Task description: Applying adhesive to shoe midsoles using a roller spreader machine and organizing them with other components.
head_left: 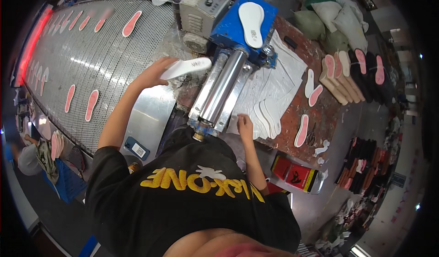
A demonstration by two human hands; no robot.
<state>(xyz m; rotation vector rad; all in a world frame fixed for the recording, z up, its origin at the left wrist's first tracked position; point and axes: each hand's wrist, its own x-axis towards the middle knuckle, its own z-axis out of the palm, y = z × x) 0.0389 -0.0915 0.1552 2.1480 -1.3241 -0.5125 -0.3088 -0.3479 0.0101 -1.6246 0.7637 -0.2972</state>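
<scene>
My left hand (153, 75) grips the heel end of a white insole (190, 67), fingers closed round it, left of the shiny metal roller (225, 85). The roller belongs to a blue machine (222, 30) in front of me. Another white insole (251, 22) lies on that machine's blue top. My right hand (245, 125) is low over the white sheet (270, 81), right of the roller. Its fingers are loosely extended with nothing visible in them. Beside it, a few overlapping white insoles (268, 119) lie on the sheet.
At left runs a mesh conveyor (151, 32) carrying several pink-topped insoles (92, 105). A grey control box (206, 7) stands behind the roller. More insoles (302, 131) and scissors (311, 139) lie on the worn red-brown table (290, 140). A phone (136, 148) lies near my left elbow.
</scene>
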